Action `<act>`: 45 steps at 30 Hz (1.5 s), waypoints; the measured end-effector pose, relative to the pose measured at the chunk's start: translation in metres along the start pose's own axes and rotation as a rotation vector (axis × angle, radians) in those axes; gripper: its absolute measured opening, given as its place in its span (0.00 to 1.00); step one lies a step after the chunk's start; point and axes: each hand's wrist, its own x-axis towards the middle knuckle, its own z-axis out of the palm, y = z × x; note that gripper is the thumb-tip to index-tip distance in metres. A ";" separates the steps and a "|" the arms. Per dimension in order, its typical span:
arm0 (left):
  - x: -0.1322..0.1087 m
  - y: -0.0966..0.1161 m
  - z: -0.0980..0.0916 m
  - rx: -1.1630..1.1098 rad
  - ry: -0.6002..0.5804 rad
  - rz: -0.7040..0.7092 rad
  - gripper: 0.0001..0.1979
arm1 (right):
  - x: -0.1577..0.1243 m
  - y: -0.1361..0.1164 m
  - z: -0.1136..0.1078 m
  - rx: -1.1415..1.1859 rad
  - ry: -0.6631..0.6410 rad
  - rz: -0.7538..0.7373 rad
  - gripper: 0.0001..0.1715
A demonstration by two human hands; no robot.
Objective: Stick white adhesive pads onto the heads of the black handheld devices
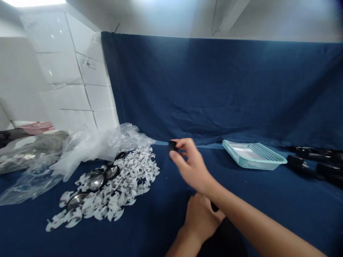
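Small black piece [172, 145] sits pinched between the thumb and fingertips of the right hand [190, 167], lifted above the blue-covered surface [160, 221] and just right of the pile of white paper bits [125, 182]. That grip is closed on the piece. The left hand [201, 218] lies low near the body, curled, with something dark [214, 206] showing at its edge under the right forearm; whether its grip holds that dark thing cannot be told. Several round shiny discs [97, 181] lie among the paper bits, with crumpled clear plastic bags [88, 144] behind them. A light green basket [253, 157] stands well off to the right, and more black parts [316, 160] lie beyond it.

Judging by the pose, the step in hand is carrying a picked-up piece with the right hand, which is reached out over the left. Any next move calls for a steady pinch, since the piece is tiny and dark against the dark cloth and would be hard to find if dropped.
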 end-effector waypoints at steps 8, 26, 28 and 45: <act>0.002 0.012 -0.003 0.178 0.032 0.042 0.31 | -0.065 0.064 -0.141 -0.059 0.317 0.311 0.23; 0.008 0.011 0.000 0.226 0.012 0.003 0.30 | -0.104 0.080 -0.173 1.151 0.323 0.815 0.17; 0.008 0.011 0.000 0.229 0.012 0.003 0.30 | -0.103 0.079 -0.173 1.338 0.365 0.837 0.17; 0.008 0.011 0.002 0.213 -0.028 0.012 0.31 | -0.102 0.075 -0.173 1.332 0.433 0.827 0.18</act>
